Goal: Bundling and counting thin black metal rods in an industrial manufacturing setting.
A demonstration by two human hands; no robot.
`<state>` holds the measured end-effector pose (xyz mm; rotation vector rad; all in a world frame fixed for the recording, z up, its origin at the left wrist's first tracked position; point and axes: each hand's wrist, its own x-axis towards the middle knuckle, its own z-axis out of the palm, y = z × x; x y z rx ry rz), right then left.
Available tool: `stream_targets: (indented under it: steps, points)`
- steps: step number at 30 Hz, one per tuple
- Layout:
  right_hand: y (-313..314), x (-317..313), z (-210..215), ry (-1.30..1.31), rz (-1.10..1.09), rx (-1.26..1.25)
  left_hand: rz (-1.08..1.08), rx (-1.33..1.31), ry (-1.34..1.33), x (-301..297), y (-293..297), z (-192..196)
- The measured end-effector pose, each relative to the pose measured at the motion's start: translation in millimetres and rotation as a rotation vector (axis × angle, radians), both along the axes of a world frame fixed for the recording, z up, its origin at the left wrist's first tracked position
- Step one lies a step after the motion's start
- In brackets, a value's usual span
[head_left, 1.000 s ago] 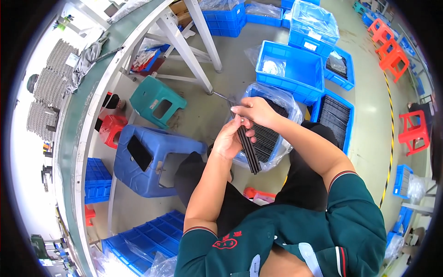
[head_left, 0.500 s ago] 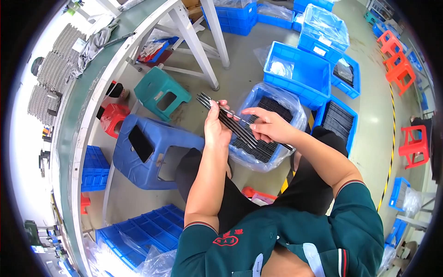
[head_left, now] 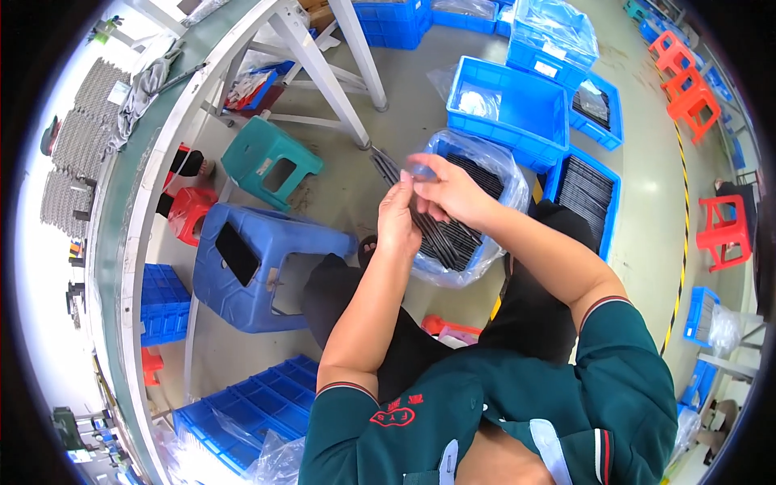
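A bundle of thin dark rods (head_left: pixel 437 244) lies in my left hand (head_left: pixel 398 220), whose fingers are closed around it. The rods slant from upper left to lower right, and their upper ends look blurred. My right hand (head_left: pixel 449 191) is right against the left thumb, near the upper part of the bundle. Its fingers are curled but smeared by motion, so whether they grip a rod does not show. Beneath both hands stands a blue bin lined with clear plastic (head_left: pixel 515 196), holding many similar dark rods (head_left: pixel 482 175).
Beyond the lined bin is a larger blue bin (head_left: pixel 509 101) with some plastic in it. To its right, another blue bin (head_left: pixel 584 206) holds dark rods. A blue stool (head_left: pixel 303 220) with a phone (head_left: pixel 237 253) on it stands left, beside a green stool (head_left: pixel 271 162) and a workbench (head_left: pixel 145 178).
My right hand has moved up and left to the left thumb. The rods have tilted more steeply. The single rod that stuck out under my right hand no longer shows. The view has shifted slightly.
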<state>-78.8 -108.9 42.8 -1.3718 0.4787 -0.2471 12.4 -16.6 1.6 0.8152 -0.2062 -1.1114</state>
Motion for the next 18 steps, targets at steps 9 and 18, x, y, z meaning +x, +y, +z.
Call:
stream_targets:
  steps: [9,18]
  points:
    - [-36,15,-2,0.127,0.098,-0.082,0.016,0.172,0.059,4,-4,-17]
    - [-98,26,-31,0.11,-0.493,-0.366,-0.515,0.142,0.04,-8,18,3]
